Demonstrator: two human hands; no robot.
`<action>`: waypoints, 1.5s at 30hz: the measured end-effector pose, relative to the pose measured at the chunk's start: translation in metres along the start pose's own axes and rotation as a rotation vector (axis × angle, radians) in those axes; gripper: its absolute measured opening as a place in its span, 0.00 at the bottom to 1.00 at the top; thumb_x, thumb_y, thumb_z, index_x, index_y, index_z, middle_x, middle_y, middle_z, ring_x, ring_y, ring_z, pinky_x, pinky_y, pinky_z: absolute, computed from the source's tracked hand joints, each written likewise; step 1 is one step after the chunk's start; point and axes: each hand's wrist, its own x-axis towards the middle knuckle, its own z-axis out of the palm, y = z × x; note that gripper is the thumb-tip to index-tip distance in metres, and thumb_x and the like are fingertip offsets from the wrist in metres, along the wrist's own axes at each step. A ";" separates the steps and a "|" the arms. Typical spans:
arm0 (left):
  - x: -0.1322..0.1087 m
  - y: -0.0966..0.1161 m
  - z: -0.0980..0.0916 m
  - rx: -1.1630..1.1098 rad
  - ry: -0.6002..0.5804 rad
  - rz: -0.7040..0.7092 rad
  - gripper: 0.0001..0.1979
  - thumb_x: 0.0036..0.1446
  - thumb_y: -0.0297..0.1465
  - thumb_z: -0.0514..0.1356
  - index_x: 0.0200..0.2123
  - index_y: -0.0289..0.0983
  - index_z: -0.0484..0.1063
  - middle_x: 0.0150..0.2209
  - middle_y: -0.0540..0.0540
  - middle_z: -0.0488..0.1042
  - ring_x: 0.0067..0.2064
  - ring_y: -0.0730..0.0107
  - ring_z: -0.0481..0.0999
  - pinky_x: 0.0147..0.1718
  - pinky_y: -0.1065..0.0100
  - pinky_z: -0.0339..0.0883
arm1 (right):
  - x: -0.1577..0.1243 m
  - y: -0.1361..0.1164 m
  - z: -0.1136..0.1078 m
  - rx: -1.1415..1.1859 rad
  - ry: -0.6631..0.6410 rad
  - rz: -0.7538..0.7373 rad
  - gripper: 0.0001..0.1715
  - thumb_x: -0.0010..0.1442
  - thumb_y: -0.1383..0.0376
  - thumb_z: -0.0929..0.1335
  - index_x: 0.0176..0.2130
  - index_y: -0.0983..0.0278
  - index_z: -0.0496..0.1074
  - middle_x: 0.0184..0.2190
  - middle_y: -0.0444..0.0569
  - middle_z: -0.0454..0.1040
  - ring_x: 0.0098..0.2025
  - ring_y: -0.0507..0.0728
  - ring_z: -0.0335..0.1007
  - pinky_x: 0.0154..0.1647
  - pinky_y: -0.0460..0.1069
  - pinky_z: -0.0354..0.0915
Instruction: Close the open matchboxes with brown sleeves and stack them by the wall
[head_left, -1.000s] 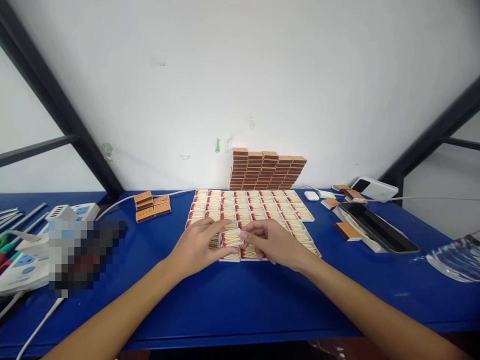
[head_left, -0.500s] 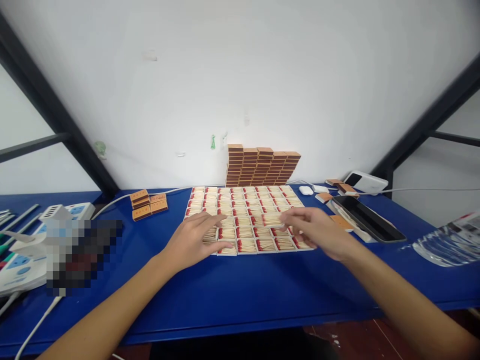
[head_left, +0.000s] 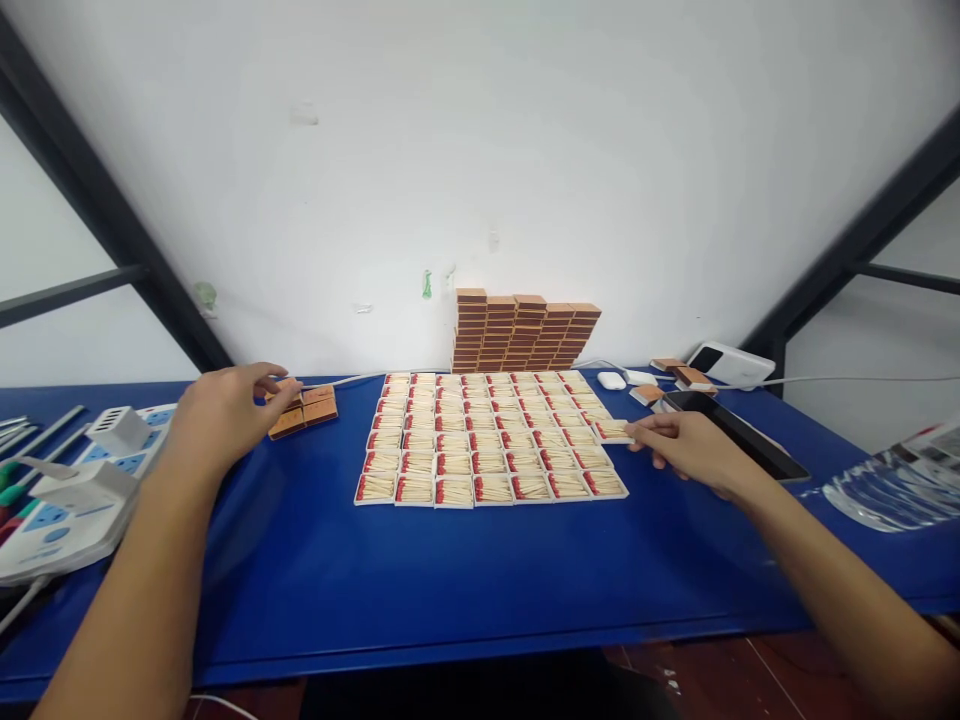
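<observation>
Pinched at its right end by my right hand, a small white matchbox tray of red-tipped matches is at the right edge of the tray rows. My left hand is over the small pile of orange-brown matchboxes at the left. Its thumb and index finger are apart, around the pile's upper box; whether they press on it is unclear. Between my hands lies a block of open trays full of matches, set in close rows with most red heads to the left.
Closed matchboxes stand in tall stacks against the wall. To the right are loose matchboxes, a black phone, a white power bank and clear plastic wrapping. A power strip lies left on the blue table.
My left hand has left the trays and moved left to the matchbox pile. My right hand has carried the held tray rightward, from above the rows to their right edge.
</observation>
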 end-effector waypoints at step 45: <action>0.034 0.035 0.026 -0.327 -0.413 0.088 0.29 0.55 0.55 0.69 0.50 0.40 0.81 0.45 0.44 0.84 0.42 0.58 0.81 0.43 0.62 0.73 | 0.007 -0.109 0.059 -0.211 0.154 -0.600 0.12 0.65 0.58 0.70 0.35 0.61 0.80 0.32 0.49 0.82 0.33 0.58 0.75 0.35 0.52 0.64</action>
